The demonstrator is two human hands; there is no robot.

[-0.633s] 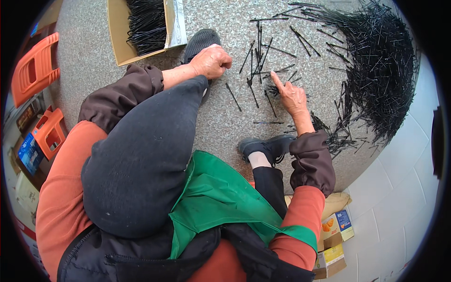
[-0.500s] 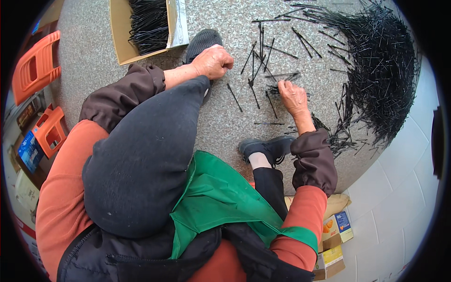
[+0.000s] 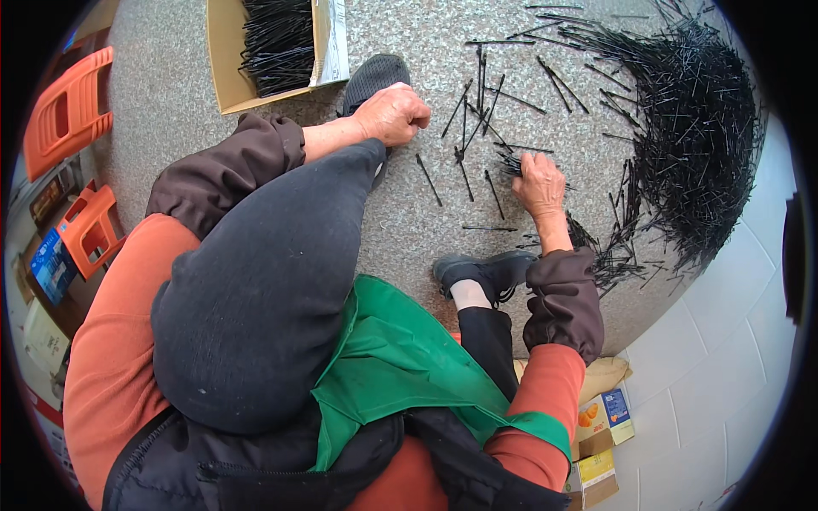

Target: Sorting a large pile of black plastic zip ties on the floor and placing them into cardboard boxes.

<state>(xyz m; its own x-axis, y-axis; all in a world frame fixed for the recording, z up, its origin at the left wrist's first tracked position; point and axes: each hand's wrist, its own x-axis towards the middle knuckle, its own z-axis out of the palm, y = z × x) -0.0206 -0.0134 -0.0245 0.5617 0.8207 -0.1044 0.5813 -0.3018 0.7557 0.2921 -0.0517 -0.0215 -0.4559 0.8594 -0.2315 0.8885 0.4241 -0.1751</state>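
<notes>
My left hand [image 3: 392, 114] is closed in a loose fist above my left shoe, near the cardboard box. Whatever its curled fingers hold, if anything, is hidden. With its fingers curled down, my right hand [image 3: 542, 184] grips a small bunch of thin black sticks [image 3: 511, 162], whose ends poke out on both sides of it. Several loose black sticks [image 3: 464, 175] lie scattered on the speckled floor between the hands, some crossing each other. An open cardboard box [image 3: 223, 64] at the upper left holds many similar sticks [image 3: 279, 47], lying roughly alongside each other.
A large tangled heap of black sticks [image 3: 694, 136] covers the floor at the right, beside a pale tiled surface [image 3: 716, 358]. My right shoe [image 3: 486, 271] rests below my right hand. Orange plastic stools [image 3: 70, 115] stand at the far left. Small cartons [image 3: 605, 417] sit at the lower right.
My right hand has moved slightly right and down, its fingertips turned from the loose sticks to the small bunch. The left hand stays nearly in place; the whole view has shifted a little.
</notes>
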